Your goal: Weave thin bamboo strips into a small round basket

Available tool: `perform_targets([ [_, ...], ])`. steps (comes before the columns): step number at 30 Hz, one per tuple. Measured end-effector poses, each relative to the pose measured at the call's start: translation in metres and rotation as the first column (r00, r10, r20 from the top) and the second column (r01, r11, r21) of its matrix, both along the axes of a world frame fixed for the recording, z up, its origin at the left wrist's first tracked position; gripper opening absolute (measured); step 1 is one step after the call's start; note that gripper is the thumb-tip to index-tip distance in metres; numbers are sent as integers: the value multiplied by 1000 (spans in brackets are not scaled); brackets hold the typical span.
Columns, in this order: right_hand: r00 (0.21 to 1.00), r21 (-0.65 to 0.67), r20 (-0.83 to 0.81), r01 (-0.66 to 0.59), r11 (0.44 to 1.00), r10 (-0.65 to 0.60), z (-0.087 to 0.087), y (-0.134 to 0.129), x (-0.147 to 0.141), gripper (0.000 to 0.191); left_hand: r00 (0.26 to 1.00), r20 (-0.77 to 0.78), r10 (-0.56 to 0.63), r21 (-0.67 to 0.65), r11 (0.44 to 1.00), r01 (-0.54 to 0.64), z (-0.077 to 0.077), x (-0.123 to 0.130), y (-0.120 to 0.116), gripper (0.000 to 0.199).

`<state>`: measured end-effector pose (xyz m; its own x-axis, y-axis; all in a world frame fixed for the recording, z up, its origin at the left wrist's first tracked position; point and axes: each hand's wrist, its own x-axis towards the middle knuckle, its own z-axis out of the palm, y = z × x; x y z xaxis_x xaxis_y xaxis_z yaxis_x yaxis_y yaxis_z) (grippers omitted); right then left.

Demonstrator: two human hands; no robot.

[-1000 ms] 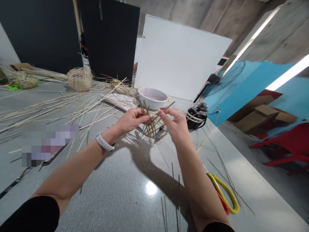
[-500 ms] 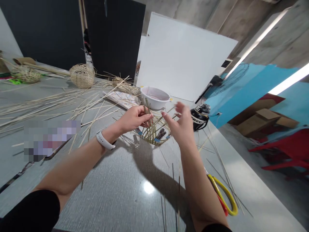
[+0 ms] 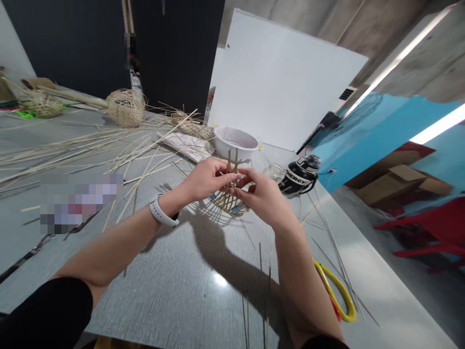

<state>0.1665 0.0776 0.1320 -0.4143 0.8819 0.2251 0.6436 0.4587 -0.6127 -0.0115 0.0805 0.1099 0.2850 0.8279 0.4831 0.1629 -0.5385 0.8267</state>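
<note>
a half-woven bamboo basket [image 3: 228, 203], its bare stakes [image 3: 229, 162] sticking upright.

Left hand [image 3: 207, 180] and right hand [image 3: 263, 196] partly hide the woven basket [image 3: 227, 203]

A white watch strap [image 3: 162, 212] circles the left wrist, black sleeves [image 3: 39, 315] stop near the elbows, and the left hand [image 3: 207, 180] and right hand [image 3: 263, 198] are bare.

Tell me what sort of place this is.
Probably a basket-weaving workshop: a half-woven basket in the making, loose cane strips across a grey table, and a closed round woven basket beyond.
</note>
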Motion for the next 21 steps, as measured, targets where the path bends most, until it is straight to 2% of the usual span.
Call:
perform_targets([
  [4, 997, 19, 64, 48, 999, -50, 1, 5, 1, 23, 982, -83, 172, 212, 966, -151, 0, 1, -1, 19],
  [6, 998, 9, 54, 30, 1000, -31, 1, 7, 1, 19, 974, -99, 205, 248, 953, -175, -1, 1, 0, 20],
  [10, 999, -62, -32, -46, 997, 44, 1, 11, 2, 22, 989, -76, 128, 67, 990, -123, -1, 0, 1, 15],
  [12, 992, -118, -87, -101, 988, 91, 1, 14, 5, 24, 992, -34, 122, -53, 991, -124, 1, -2, 0, 34],
  [14, 982, -183, -142, -150, 972, 125, 2, 17, 8, 28, 993, 3, 116, -114, 987, -115, 4, -4, 1, 48],
  [18, 971, -254, -201, -181, 950, 131, 5, 24, 18, 39, 992, 20, 125, -60, 990, -124, 7, -10, 4, 31],
  [21, 962, -271, -212, -227, 936, 172, 6, 25, 20, 41, 999, 45, 16, -140, 990, -10, 6, -11, 7, 24],
])
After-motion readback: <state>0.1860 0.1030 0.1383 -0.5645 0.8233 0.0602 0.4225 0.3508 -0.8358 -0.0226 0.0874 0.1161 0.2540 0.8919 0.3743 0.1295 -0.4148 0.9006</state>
